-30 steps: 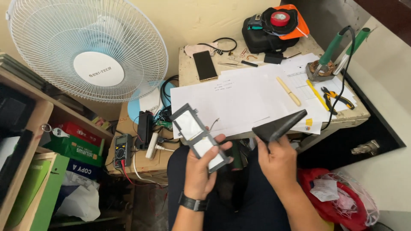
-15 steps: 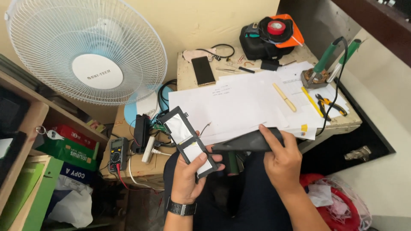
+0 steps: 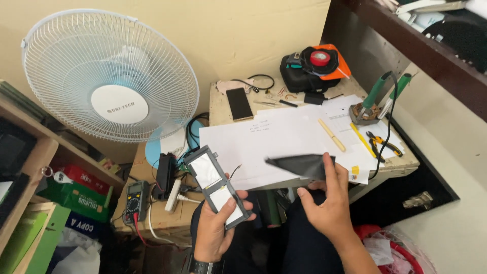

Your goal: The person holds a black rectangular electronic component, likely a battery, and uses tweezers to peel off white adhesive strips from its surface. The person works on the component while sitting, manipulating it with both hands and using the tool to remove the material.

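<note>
My left hand (image 3: pixel 215 228) grips the lower end of a long flat black frame (image 3: pixel 215 185) with two silvery cells in it, tilted up to the left; a thin wire sticks out of its right side. My right hand (image 3: pixel 327 205) holds a dark thin cover panel (image 3: pixel 299 165) by its right edge, roughly level, just above the front edge of the small wooden table (image 3: pixel 401 165). The two parts are apart, with a gap between them. White paper sheets (image 3: pixel 284 139) lie under the panel.
A white fan (image 3: pixel 109 76) stands at left. On the table are a phone (image 3: pixel 239 103), tweezers, a wooden stick (image 3: pixel 332 135), pliers (image 3: pixel 383 142), a soldering iron stand (image 3: pixel 366 109) and a black bag with red tape (image 3: pixel 312 68). A multimeter (image 3: pixel 135 197) and power strip lie lower left.
My right hand has tilted the dark panel from pointing up to nearly flat and carried it rightward over the table edge. The framed part in my left hand stayed about where it was.
</note>
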